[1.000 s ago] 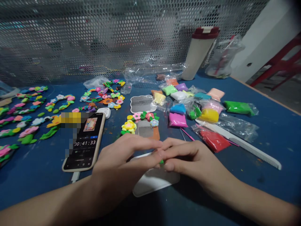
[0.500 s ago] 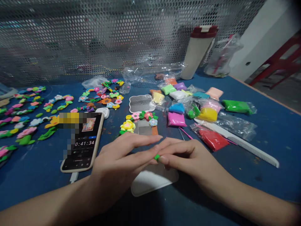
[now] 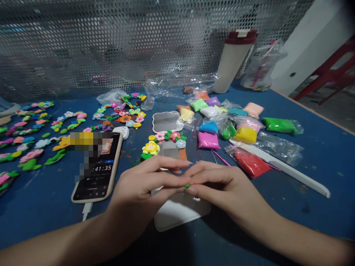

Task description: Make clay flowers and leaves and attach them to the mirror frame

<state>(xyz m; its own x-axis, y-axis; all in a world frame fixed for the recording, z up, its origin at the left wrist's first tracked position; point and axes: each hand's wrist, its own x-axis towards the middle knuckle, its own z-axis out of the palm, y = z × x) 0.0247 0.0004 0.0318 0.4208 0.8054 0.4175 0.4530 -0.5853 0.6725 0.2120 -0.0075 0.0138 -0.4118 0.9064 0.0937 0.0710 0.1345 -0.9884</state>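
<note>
A small piece of green clay (image 3: pixel 186 186) is pinched between the fingertips of both hands. My left hand (image 3: pixel 144 188) has its thumb and index finger closed on the clay. From the right, my right hand (image 3: pixel 222 184) grips the same bit between thumb and fingers. Under the hands lies a white rounded board (image 3: pixel 183 212), partly covered by them. Just beyond stands a mirror frame edged with clay flowers, among them a yellow flower (image 3: pixel 150 148) and a blue flower (image 3: pixel 181 144); its lower part is hidden by my left hand.
A phone (image 3: pixel 102 170) showing a timer lies at the left, near many clay-flower pieces (image 3: pixel 69 120). Bagged clay such as the pink pack (image 3: pixel 208 140) and red pack (image 3: pixel 251 164) is at the right, with a white comb (image 3: pixel 296 175). A tumbler (image 3: pixel 234 62) stands behind.
My left hand's fingers have shifted and spread slightly, and less of the green clay shows between the fingertips. The phone's timer has advanced from 34 to 35.
</note>
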